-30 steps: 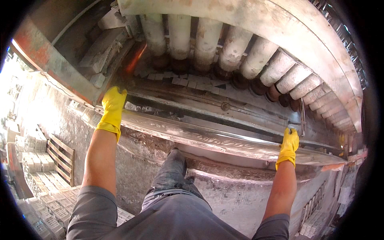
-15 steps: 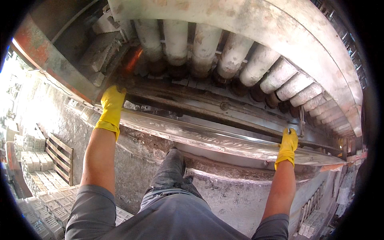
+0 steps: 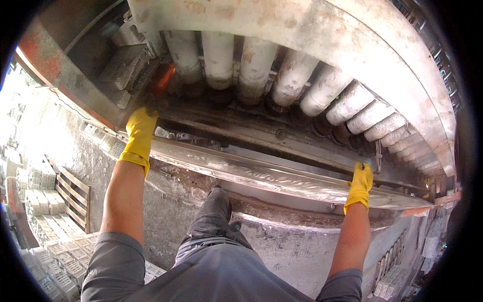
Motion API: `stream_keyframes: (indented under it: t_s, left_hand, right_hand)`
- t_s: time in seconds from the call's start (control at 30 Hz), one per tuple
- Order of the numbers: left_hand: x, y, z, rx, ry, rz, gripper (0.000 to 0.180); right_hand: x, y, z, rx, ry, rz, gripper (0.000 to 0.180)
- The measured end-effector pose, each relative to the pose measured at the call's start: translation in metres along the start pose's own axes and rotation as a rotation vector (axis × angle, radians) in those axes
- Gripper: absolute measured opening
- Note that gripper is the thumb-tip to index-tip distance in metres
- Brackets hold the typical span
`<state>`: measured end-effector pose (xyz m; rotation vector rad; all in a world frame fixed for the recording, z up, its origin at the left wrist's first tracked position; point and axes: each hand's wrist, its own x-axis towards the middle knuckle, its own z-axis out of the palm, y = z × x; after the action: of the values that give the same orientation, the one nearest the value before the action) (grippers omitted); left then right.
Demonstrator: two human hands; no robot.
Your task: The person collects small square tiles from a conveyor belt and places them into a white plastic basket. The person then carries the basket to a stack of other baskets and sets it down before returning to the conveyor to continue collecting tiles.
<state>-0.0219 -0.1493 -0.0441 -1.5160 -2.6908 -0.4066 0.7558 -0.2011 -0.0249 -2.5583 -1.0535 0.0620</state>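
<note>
In a yellow rubber glove, my left hand point(image 3: 139, 132) is closed at the left end of a long shiny metal panel point(image 3: 246, 168), fingers curled over its far edge. My right hand point(image 3: 360, 180), gloved alike, is closed over the same panel near its right end. The fingertips of both hands are hidden behind the gloves, so their exact hold is unclear. The panel runs across in front of my body, its upper edge beside a dark rail point(image 3: 221, 130). Beyond the rail stands a row of thick, dusty pale cylinders point(image 3: 252, 70) under a wide curved machine beam point(image 3: 297, 20).
An orange glow point(image 3: 165, 75) shows among the machine's parts at the far left. White perforated blocks point(image 3: 58, 226) are stacked at lower left, beside a wooden pallet point(image 3: 74, 197). More pale blocks point(image 3: 390, 282) lie at lower right. The concrete floor point(image 3: 282, 246) around my legs is rough.
The wide beam and its cylinders sit slightly lower, closer to the rail. My hands stay in nearly the same places on the panel.
</note>
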Motion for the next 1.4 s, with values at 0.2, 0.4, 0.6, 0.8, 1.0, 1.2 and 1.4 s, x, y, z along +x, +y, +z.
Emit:
stream_keyframes:
  t_s: [0.2, 0.4, 0.6, 0.8, 1.0, 1.2, 1.4]
  left_hand:
    - [-0.001, 0.001, -0.002, 0.008, 0.017, 0.016, 0.047]
    - [0.003, 0.0, 0.004, 0.008, 0.02, 0.031, 0.049]
    - [-0.002, -0.001, 0.006, 0.017, 0.01, 0.016, 0.051]
    - [-0.019, 0.005, -0.006, 0.018, -0.026, -0.021, 0.05]
    - [-0.026, -0.002, -0.003, -0.02, -0.035, -0.004, 0.048]
    - [-0.03, -0.005, 0.004, -0.013, -0.019, -0.007, 0.051]
    - [-0.03, -0.014, 0.014, -0.005, 0.038, 0.004, 0.05]
  right_hand:
    - [0.004, 0.001, 0.005, 0.0, 0.003, -0.023, 0.054]
    - [0.027, 0.026, 0.024, 0.007, 0.012, -0.047, 0.05]
    - [0.031, 0.041, 0.028, -0.018, 0.025, -0.073, 0.05]
    - [0.009, 0.03, 0.014, -0.04, 0.048, -0.033, 0.053]
    - [0.003, 0.04, 0.011, -0.022, 0.056, -0.038, 0.053]
    - [-0.016, 0.028, -0.008, 0.045, -0.012, 0.016, 0.054]
    - [-0.019, 0.028, -0.008, 0.08, -0.005, 0.013, 0.054]
